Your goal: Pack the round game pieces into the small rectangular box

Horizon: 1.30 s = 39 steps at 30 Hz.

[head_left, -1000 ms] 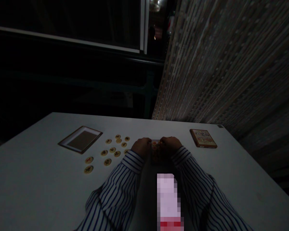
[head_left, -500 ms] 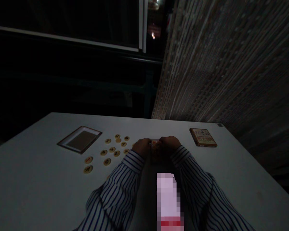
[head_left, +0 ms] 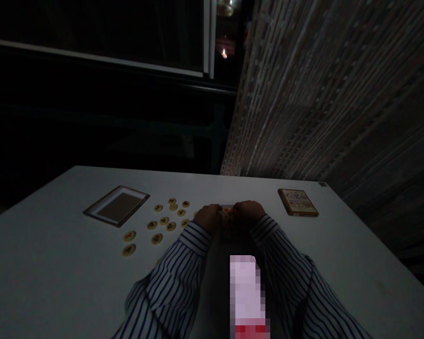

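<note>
In front of me both hands meet at a small dark packet [head_left: 228, 230], with orange round shapes like Chinese chess pieces at its top. My left hand [head_left: 207, 218] has its fingers closed at the packet's upper left edge. Against the upper right edge, my right hand [head_left: 249, 214] is curled in the same way. Dim light and shadow hide most of the packet and the fingertips. Several round Chinese chess pieces [head_left: 164, 221] lie scattered to the left of my left hand, most with dark characters. One piece [head_left: 129, 236] carries a red character.
An open, shallow box half [head_left: 117, 206] lies at the left of the white table [head_left: 74, 278]. A printed box lid [head_left: 298, 202] rests at the right. Beyond the table's far edge hangs a string curtain [head_left: 304, 94], beside a dark window frame [head_left: 207, 37].
Almost nothing differs. Both hands stay at the packet, with only a slight shift of the fingers and of the camera view.
</note>
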Motion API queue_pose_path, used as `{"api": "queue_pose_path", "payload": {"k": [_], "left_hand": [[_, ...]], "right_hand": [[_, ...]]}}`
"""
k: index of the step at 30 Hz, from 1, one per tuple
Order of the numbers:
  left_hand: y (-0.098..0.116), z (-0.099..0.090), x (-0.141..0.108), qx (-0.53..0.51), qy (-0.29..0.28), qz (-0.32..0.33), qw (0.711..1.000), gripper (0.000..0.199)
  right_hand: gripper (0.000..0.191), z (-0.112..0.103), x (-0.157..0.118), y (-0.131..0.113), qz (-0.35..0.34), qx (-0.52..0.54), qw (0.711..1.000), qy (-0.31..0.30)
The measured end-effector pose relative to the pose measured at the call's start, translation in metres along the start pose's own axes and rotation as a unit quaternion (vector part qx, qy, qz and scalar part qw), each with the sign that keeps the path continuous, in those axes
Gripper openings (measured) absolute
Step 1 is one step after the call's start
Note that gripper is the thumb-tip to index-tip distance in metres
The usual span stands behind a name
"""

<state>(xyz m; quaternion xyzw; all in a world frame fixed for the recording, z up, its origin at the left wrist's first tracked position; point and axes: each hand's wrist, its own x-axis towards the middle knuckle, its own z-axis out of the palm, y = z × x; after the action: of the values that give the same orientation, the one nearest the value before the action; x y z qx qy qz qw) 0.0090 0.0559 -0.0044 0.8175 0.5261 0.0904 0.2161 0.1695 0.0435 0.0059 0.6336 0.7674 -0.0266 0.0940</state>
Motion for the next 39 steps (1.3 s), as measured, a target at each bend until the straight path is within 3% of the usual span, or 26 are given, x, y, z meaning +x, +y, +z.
{"api": "queue_pose_path", "payload": {"k": [39], "left_hand": [[0.0011,-0.001,-0.0016,0.014,-0.027,0.001,1.0,0.03]], "right_hand": [[0.031,-0.0018,0.0001,0.0003,-0.017,-0.016,1.0,-0.011]]}}
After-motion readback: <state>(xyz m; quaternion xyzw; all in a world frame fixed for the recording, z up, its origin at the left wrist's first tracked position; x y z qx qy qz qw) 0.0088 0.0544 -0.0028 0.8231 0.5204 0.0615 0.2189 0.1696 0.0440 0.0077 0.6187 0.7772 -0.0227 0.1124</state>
